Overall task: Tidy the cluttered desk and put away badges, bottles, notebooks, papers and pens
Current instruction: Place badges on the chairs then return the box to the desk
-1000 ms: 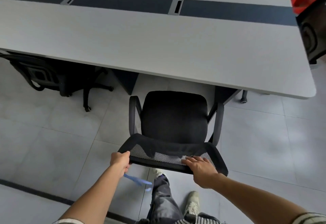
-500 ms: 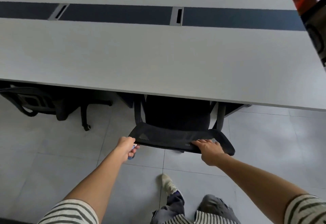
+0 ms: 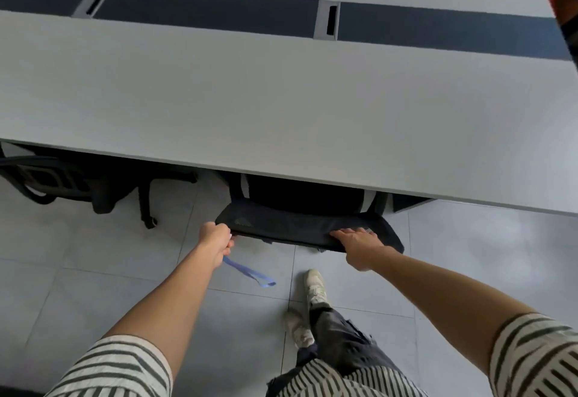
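The left hand, fingers curled, holds the blue lanyard, which hangs toward 5 o'clock. The right hand lies flat-fingered on the chair back, at the desk's 6 o'clock edge.

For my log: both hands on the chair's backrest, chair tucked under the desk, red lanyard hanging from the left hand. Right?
The head view shows the lanyard hanging from the left hand is blue, not red. Both it and the right hand are on the backrest of the chair, tucked under the desk.

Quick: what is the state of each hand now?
Left hand: grips a blue strap.
Right hand: open, fingers flat on the chair back.
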`<state>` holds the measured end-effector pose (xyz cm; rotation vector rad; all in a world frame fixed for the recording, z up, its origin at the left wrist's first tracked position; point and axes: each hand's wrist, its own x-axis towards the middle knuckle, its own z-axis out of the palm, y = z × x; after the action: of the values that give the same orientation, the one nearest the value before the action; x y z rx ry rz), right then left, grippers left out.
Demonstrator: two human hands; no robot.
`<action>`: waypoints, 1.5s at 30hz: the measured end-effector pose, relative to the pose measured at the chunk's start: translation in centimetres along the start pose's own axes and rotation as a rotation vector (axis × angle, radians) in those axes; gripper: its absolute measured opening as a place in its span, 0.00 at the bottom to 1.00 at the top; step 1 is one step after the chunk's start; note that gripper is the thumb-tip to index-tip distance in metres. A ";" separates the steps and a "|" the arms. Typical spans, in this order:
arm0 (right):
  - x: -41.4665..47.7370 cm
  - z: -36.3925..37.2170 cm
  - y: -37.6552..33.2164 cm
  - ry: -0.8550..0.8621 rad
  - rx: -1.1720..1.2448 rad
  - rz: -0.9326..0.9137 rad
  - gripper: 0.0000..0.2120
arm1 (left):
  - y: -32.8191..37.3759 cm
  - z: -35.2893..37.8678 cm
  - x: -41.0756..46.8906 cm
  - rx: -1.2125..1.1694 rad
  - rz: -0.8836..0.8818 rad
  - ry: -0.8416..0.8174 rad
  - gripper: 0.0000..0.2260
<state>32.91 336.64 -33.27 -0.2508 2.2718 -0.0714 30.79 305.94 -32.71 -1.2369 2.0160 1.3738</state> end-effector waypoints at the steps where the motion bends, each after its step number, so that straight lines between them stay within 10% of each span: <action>1: 0.3 0.1 -0.8 -0.019 -0.005 -0.012 0.35 | 0.4 -0.5 0.3 -0.003 -0.001 0.011 0.11; 9: 4.1 -5.5 -7.1 -0.216 -0.059 -0.145 0.38 | 2.1 -7.1 1.0 0.001 0.024 0.011 0.10; 20: 7.9 -16.4 -28.3 0.008 -0.061 -0.452 0.21 | -2.6 -25.9 0.5 -0.068 0.143 0.228 0.08; 45: 17.6 -25.4 -76.3 0.376 0.075 -0.631 0.24 | -4.1 -67.3 17.0 -0.336 0.068 0.323 0.06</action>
<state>14.50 257.57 -19.43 -0.9747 2.4602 -0.5714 35.01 238.07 -18.02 -1.6402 2.1089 1.6893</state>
